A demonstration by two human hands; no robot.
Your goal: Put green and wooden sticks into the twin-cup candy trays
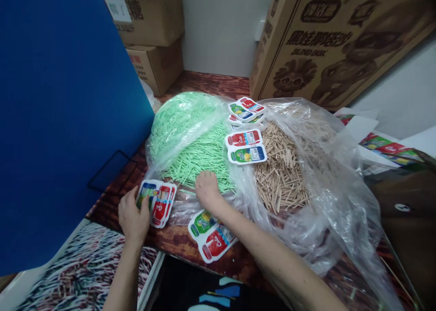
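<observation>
My left hand grips the left side of a small stack of bottle-shaped cards, printed green and red, with the thumb on top. Green sticks show in the top card's left window and tan ones in its right. My right hand is curled closed at the near edge of a heap of thin green sticks; its fingertips are hidden. Under my right forearm lies another bottle-shaped card. To the right, a heap of tan sticks spills from a clear plastic bag.
More bottle-shaped cards rest between the two heaps. A blue panel stands at the left, with a thin black wire frame beside it. Cardboard boxes and a large printed carton border the back of the wood-patterned table.
</observation>
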